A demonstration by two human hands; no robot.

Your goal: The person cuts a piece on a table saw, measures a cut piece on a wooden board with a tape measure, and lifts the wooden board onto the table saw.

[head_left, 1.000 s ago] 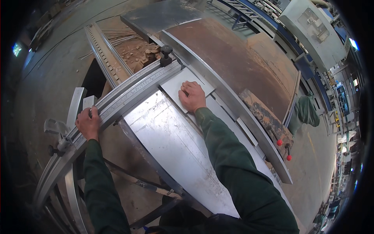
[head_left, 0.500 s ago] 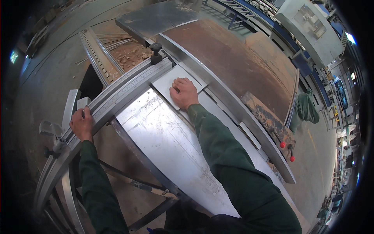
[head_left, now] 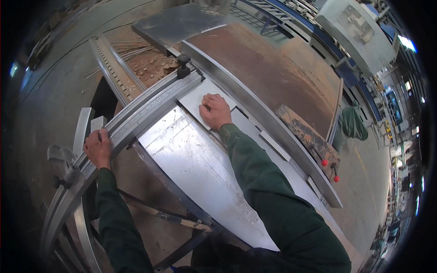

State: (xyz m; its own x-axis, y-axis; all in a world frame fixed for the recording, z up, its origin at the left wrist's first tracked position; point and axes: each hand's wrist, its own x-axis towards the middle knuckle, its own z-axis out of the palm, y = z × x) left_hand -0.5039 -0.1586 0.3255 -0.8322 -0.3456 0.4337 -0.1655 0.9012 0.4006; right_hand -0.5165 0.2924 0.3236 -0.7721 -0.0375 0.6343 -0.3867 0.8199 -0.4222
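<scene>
Pale strip [head_left: 275, 146] is shifted toward ten o'clock along metal fence [head_left: 255, 102].
White panel [head_left: 193, 97] is topped by fisted right hand [head_left: 215, 111]; ruled rail [head_left: 152, 105] is clasped by left hand [head_left: 98, 148].

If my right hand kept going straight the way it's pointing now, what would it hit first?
Your right hand would probably meet the silver ruled rail first, near its black knob, just beyond the pale board under it, though depth is hard to judge.

White rectangular board [head_left: 193, 98] on the flat silver metal table [head_left: 186, 145], under the right hand [head_left: 215, 110]; left hand [head_left: 97, 146] on the long silver metal fence [head_left: 150, 102] behind the board; straight grey metal rail [head_left: 259, 103] right of the board; flat brown tabletop [head_left: 255, 63] beyond the rail
</scene>
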